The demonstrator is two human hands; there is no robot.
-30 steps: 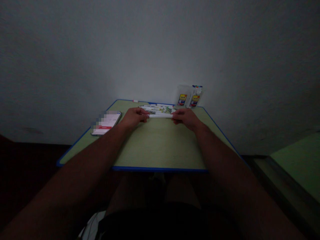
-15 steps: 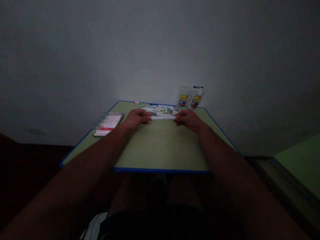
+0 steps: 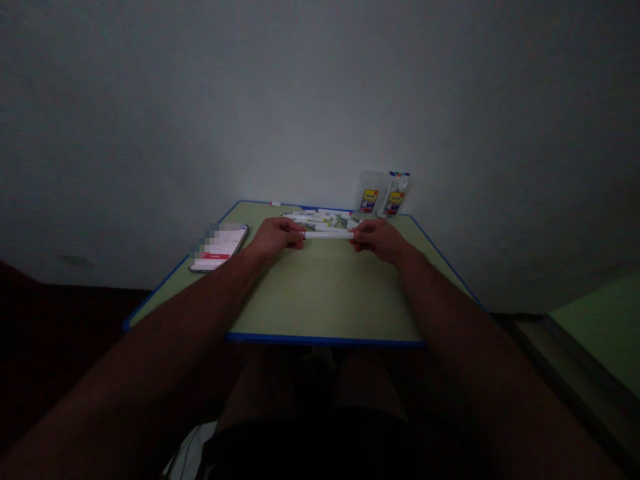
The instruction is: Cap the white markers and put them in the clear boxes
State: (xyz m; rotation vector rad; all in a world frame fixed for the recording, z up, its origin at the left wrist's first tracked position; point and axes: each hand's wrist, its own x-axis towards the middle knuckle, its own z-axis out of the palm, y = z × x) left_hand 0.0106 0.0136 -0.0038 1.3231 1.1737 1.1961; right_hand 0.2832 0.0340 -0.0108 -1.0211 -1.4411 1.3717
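Observation:
A white marker (image 3: 329,235) is held level between my two hands, above the tabletop. My left hand (image 3: 280,235) pinches its left end with thumb and fingers, and my right hand (image 3: 376,238) pinches the right end. Both hands are closed, and the tips of the marker are hidden in the fingers. Just behind it lies a loose pile of white markers (image 3: 313,219), several of them, some with coloured ends. A small white cap or short piece with a pink end (image 3: 275,204) lies alone at the back left.
A phone (image 3: 220,248) with a lit screen lies at the table's left side. Against the wall at the back right stand a clear pouch (image 3: 370,199) with a yellow label and a similar pouch holding markers (image 3: 396,197). The table (image 3: 320,300) has a blue edge.
The view has shifted very slightly. Both hands keep their hold on the white marker, in nearly the same place.

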